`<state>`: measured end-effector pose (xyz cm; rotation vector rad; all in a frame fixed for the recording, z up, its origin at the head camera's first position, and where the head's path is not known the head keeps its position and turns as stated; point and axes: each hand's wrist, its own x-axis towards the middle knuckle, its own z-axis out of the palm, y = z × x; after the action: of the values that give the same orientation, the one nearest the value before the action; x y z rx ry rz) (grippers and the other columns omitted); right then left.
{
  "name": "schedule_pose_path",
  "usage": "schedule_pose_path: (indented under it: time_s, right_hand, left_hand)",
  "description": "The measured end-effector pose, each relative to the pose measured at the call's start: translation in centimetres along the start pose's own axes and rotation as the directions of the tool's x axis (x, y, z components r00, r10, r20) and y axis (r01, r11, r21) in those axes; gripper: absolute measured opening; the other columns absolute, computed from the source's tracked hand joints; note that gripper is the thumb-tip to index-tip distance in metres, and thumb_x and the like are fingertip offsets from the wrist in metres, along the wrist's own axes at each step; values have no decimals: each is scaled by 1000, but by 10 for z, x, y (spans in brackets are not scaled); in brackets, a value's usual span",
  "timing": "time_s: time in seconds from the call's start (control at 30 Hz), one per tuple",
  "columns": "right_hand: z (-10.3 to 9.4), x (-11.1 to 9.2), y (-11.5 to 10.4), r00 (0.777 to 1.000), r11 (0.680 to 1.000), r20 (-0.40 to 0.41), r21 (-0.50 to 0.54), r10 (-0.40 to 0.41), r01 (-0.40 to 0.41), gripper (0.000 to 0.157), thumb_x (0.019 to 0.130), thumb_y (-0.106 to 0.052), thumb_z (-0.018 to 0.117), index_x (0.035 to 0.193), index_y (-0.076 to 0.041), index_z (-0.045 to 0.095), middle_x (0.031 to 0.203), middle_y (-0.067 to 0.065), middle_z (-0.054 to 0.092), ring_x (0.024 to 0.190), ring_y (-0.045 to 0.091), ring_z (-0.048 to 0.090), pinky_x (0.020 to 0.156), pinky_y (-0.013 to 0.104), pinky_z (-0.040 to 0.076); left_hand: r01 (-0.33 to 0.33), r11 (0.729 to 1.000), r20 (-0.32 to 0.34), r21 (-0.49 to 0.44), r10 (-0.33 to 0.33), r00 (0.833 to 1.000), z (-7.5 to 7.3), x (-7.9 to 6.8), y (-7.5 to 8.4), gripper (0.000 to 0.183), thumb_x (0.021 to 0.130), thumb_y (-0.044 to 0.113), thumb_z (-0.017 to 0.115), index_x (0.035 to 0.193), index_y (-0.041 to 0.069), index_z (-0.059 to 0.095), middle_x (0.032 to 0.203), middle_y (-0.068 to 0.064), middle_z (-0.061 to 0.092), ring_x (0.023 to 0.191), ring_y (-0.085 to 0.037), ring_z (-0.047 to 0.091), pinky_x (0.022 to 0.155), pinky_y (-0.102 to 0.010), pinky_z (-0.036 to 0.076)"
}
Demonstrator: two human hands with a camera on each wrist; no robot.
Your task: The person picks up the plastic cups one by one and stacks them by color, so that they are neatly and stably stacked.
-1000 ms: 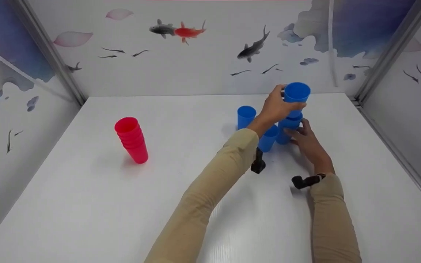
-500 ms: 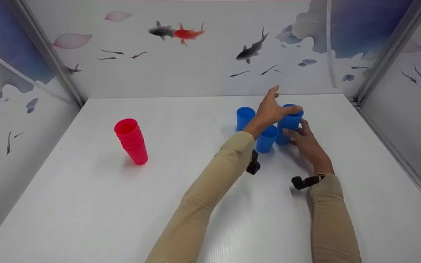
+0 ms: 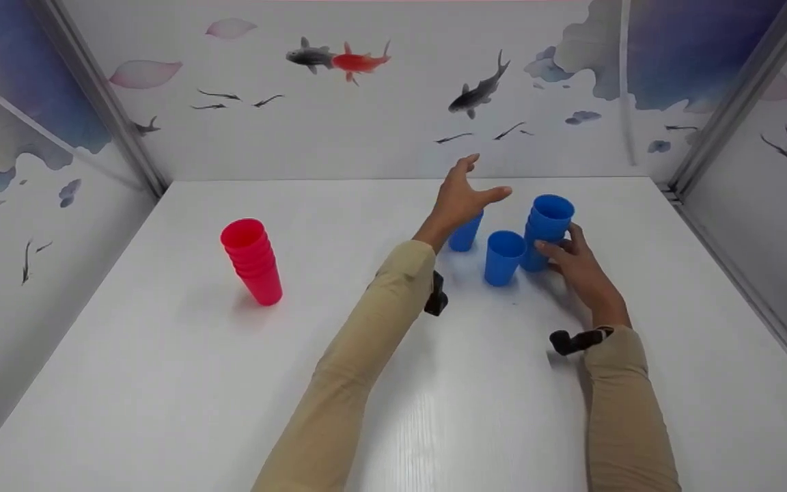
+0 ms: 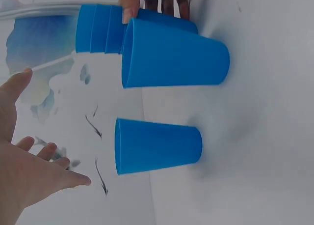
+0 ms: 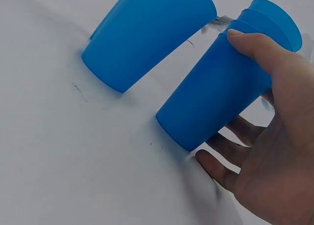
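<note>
Head view: left hand (image 3: 460,198), fingers spread, half hides one blue cup (image 3: 465,234); right hand (image 3: 576,263) clasps the blue stack (image 3: 545,229).

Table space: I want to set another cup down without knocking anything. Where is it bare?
Bare: the white table between the red cup stack and the left sleeve, and the near right corner. Crowded: around the blue cup stack, which the right hand holds, and two single blue cups.

A stack of red cups (image 3: 252,260) is standing upright on the left part of the white table (image 3: 161,383), well apart from everything else on it. Behind the table, a back wall panel (image 3: 366,130) is showing painted fish, among them a red fish (image 3: 359,61) swimming beside a dark one, and metal corner posts (image 3: 100,102) are framing the enclosure.
</note>
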<state>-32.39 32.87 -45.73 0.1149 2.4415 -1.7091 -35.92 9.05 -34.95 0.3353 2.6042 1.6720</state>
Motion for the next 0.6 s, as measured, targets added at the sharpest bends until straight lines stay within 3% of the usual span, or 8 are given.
schedule_pose_path:
  time_s: [0.3, 0.43, 0.6]
  right_hand:
    - [0, -1, 1, 1000, 1000, 7, 2, 9, -9, 106, 89, -65, 60, 160, -32, -12, 171, 13, 2, 157, 38, 11, 125, 57, 19]
    - [0, 0, 2, 1000, 1000, 9, 3, 18, -18, 108, 88, -66, 60, 160, -32, -13, 171, 13, 1, 157, 38, 10, 125, 57, 18]
    - [-1, -4, -4, 1000, 1000, 16, 9, 24, -25, 105, 92, -61, 60, 160, -30, -15, 171, 14, -1, 157, 38, 9, 126, 56, 18]
  left_hand:
    - [21, 1000, -38, 5, -20, 999, -19, 2, -30, 83, 89, 36, 76, 157, 19, 31, 162, -6, 36, 149, -25, 37, 119, -43, 39]
    - [30, 1000, -36, 5, -30, 999, -16, 0, -48, 83, 89, 35, 76, 157, 18, 31, 161, -7, 37, 149, -27, 36, 120, -44, 38]
    - [82, 996, -37, -21, -83, 996, 0, 1, -70, 87, 89, 34, 77, 158, 15, 27, 161, -10, 37, 149, -30, 37, 120, -45, 37]
